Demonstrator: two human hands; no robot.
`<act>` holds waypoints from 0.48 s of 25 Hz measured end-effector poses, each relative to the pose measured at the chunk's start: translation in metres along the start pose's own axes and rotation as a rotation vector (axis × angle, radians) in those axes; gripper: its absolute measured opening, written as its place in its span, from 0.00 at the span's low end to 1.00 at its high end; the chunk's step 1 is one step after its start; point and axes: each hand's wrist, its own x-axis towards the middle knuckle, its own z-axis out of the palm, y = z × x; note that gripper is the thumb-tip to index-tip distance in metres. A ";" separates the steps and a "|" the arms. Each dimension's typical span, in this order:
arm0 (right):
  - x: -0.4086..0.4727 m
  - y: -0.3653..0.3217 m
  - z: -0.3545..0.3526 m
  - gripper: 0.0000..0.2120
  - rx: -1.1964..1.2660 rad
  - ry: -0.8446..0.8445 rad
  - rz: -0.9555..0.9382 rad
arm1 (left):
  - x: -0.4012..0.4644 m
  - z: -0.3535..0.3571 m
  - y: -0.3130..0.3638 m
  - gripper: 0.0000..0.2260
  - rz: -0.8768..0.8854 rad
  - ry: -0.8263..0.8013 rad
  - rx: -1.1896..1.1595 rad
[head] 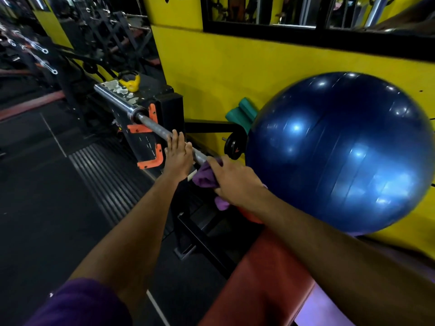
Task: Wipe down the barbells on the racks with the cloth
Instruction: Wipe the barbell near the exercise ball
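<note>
Setting: gym, yellow wall [235, 74], blue exercise ball [339, 151].
Left hand [177, 152]: fingers straight, steadying barbell [155, 124].
Right hand [233, 178]: grasping purple cloth [204, 176] around shaft.
Technique: keep cloth wrapped, slide toward sleeve.

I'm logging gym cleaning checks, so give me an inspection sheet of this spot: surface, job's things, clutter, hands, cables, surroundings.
Surface: dark rubber floor, ribbed strip beside the rack.
Job's things: barbell lying on the rack; purple cloth wrapped on the bar.
Clutter: blue ball, yellow kettlebell, green rolls, small weight plate.
Hands: left hand rests on the bar, fingers straight; right hand grips the cloth.
Cables: nothing seen.
Surroundings: yellow wall, red bench.
</note>
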 end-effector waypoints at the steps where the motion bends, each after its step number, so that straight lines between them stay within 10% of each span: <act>1: 0.008 -0.004 0.000 0.39 -0.022 -0.001 0.001 | -0.001 -0.001 0.003 0.26 -0.013 0.006 0.031; 9: -0.081 0.017 -0.004 0.33 0.066 -0.085 -0.007 | -0.006 -0.003 0.007 0.26 -0.016 -0.032 0.048; 12: -0.134 0.021 -0.009 0.33 0.269 0.168 0.084 | 0.001 -0.004 0.003 0.25 -0.017 -0.028 0.078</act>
